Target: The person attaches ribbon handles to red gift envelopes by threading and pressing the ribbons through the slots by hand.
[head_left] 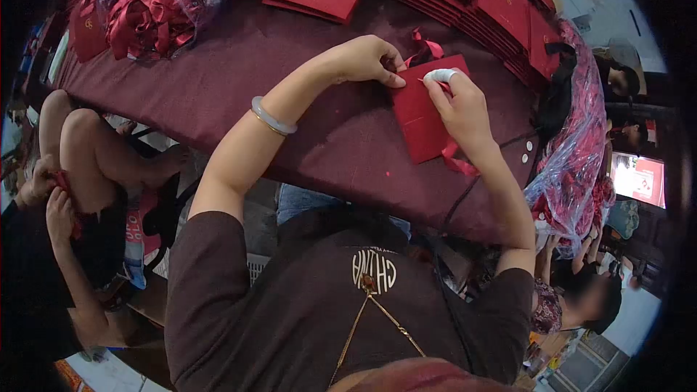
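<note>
Left hand [367,59] and right hand [457,105] pinch a red bag [420,112] on the maroon tablecloth [239,80].

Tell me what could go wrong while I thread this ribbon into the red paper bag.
The left hand and right hand pinch the ribbon at the top edge of the red paper bag, so a hard pull might tear the paper there. The loose ribbon tail hangs near the table edge and could snag.
</note>
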`<control>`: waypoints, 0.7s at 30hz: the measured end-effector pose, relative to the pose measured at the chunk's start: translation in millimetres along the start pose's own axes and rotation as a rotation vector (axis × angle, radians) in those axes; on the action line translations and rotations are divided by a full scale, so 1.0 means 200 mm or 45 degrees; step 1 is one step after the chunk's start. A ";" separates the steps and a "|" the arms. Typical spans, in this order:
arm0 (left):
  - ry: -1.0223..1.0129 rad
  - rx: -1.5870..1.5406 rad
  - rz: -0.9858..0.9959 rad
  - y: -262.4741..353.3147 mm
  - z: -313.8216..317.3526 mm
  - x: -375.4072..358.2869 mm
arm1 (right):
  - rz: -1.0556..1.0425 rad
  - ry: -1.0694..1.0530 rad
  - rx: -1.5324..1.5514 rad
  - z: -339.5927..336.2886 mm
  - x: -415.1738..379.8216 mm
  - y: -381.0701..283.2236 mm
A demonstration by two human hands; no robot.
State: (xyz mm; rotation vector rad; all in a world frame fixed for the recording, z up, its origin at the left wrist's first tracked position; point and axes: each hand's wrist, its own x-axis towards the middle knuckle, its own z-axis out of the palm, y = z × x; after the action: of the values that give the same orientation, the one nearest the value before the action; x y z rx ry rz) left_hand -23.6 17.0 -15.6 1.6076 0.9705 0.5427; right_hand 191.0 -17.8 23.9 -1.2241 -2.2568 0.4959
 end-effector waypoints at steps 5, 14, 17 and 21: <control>0.006 0.052 0.028 0.00 0.00 0.00 | -0.004 -0.010 0.014 0.01 0.01 0.00; -0.053 -0.010 -0.021 -0.01 -0.02 0.00 | 0.040 0.051 0.041 -0.03 0.04 -0.05; -0.039 -0.011 -0.050 0.02 -0.02 -0.01 | -0.054 0.033 -0.032 -0.01 0.04 -0.04; -0.043 -0.054 -0.042 0.00 -0.01 0.00 | -0.071 0.016 -0.084 0.02 0.04 -0.01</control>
State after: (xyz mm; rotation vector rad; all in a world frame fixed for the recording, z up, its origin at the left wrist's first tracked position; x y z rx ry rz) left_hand -24.9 17.9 -14.4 1.5560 0.9522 0.5087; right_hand 182.9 -12.7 24.3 -1.1897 -2.3064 0.3950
